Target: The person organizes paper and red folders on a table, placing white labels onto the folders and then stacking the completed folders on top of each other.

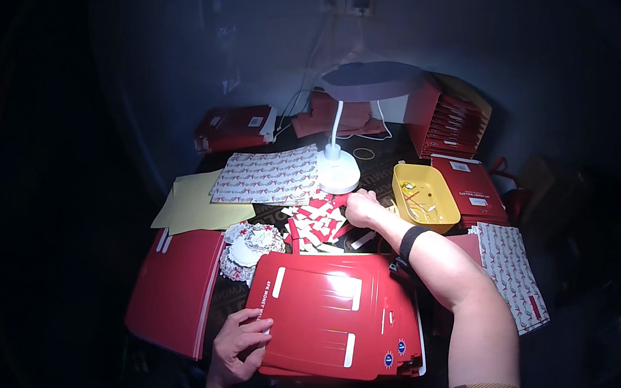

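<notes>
Before me lies a stack of red printed cardboard sheets [326,319] with white-ended slots, the upper sheets slightly fanned to the right. My left hand [240,341] touches the stack's left edge, fingers slightly apart. Stretched forward, my right hand [362,207] is at the right side of a heap of red and white paper strips [316,222]. Its fingers are curled and partly hidden, so whether a strip is between them cannot be seen. Scalloped paper tags [252,250] with grey and red print lie in a loose pile left of the strips.
A white desk lamp [338,171] stands behind the strips. The yellow plastic tub [444,207] holds small scraps. Patterned paper sheets [267,173], yellow sheets [197,205] and red cardboard [172,293] lie left. Red folders [470,190] and a filled red box [424,121] are at right.
</notes>
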The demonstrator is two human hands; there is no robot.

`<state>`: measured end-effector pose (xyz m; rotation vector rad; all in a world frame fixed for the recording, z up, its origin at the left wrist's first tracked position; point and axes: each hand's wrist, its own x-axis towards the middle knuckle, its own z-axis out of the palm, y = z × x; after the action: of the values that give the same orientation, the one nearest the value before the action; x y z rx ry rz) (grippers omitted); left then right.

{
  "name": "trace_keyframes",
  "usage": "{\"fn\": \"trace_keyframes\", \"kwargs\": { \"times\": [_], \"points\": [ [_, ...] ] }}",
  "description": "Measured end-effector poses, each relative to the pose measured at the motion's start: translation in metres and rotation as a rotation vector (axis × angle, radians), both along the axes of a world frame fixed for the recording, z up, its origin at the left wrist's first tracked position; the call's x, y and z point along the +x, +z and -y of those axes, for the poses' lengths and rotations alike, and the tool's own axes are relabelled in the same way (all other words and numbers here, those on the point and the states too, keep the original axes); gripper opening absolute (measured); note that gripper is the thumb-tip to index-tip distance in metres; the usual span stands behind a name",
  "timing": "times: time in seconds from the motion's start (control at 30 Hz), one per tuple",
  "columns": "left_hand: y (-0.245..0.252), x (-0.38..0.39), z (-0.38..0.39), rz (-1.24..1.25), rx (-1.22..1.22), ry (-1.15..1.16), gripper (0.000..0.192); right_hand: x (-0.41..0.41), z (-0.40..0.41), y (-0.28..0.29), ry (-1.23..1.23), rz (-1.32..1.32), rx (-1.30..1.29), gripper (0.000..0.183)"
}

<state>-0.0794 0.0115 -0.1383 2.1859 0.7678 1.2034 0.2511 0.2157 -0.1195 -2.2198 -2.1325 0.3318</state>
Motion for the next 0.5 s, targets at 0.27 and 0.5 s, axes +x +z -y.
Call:
{"fn": "trace_keyframes", "kwargs": {
  "times": [0.27,0.5],
  "points": [
    [0.000,0.005,0.001,-0.018,-0.011,0.042,0.023,-0.022,0.019,0.028,0.139,-0.747,-0.240,0.047],
    [0.003,0.010,0.001,-0.013,-0.001,0.056,0.023,0.034,0.026,0.025,0.319,-0.433,-0.025,0.006]
  ]
}}
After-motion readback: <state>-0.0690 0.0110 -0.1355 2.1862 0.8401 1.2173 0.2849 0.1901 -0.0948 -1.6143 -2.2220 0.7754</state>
